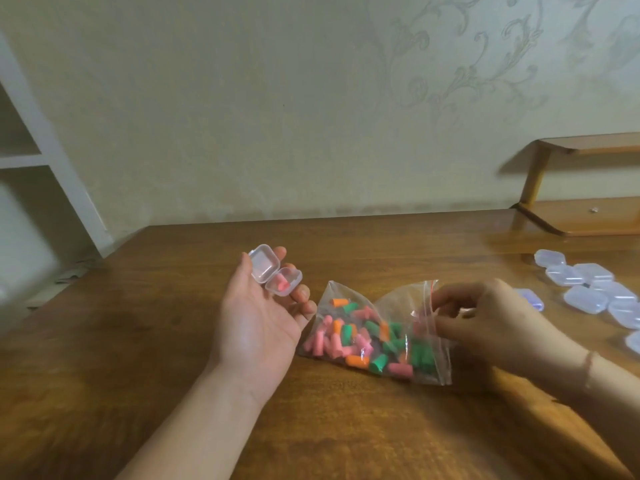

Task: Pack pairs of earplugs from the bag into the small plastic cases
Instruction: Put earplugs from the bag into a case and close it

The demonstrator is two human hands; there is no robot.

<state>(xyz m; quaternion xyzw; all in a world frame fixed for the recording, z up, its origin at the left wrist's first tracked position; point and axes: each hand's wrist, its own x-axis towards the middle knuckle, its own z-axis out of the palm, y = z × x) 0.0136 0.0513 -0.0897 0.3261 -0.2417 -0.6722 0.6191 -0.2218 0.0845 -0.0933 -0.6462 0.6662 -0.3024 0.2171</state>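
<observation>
My left hand [258,327] lies palm up over the table. A small clear case [273,271] rests open on its straight fingers, lid towards the thumb. One pink earplug [282,284] sits in the case's bottom half. A clear zip bag [377,336] of pink, orange and green earplugs lies on the table just right of that hand. My right hand [485,320] reaches into the bag's open mouth at the red zip strip. Its thumb and fingers are curled together behind the plastic, around a blurred pink shape that looks like an earplug.
Several empty clear cases [585,296] lie closed in a cluster at the table's right edge. A low wooden shelf [581,216] stands at the back right against the wall. A white shelving unit [38,157] is off the table's left corner.
</observation>
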